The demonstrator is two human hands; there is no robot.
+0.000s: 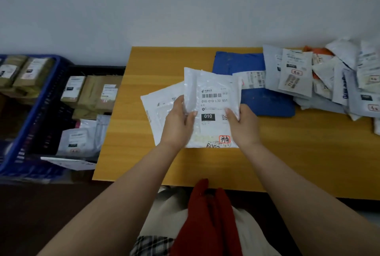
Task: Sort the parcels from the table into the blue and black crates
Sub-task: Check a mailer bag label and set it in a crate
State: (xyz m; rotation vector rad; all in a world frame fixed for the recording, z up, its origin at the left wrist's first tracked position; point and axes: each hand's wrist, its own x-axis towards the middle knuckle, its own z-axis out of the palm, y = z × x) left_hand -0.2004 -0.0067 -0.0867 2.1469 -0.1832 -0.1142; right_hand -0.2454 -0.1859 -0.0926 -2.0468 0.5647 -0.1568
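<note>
I have the white parcel (211,99) raised just above the desk (287,153), my left hand (177,124) pinching its left edge and my right hand (242,124) gripping its right edge, label facing me. It feels like a thin poly mailer: light, floppy and slick, so I judge it best held by both side edges, thumbs on top. A second white parcel (158,110) lies under its left side. The blue crate (30,116) and black crate (98,68) sit left of the desk.
</note>
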